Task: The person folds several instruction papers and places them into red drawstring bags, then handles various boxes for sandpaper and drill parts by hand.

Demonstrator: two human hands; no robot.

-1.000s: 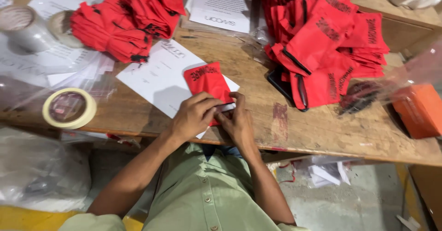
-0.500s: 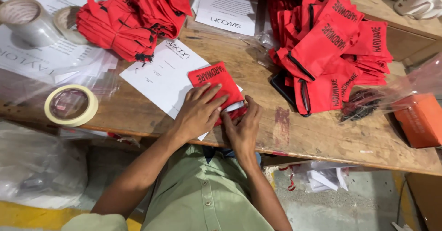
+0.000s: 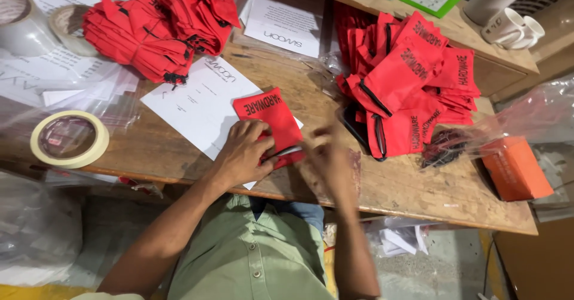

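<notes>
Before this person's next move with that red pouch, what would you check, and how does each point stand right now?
1. Pouch lies flat on the white sheet: ok.
2. Left hand presses on the pouch's lower part: ok.
3. Right hand has a hold on the pouch: cannot tell; it is blurred and seems just off the pouch's edge.
4. Thin pale item at the pouch's lower edge is fully inside: not ok; part of it shows.
5. Red pile on the right sits apart from the pouch: ok.
6. Tape roll sits apart from both hands: ok.
</notes>
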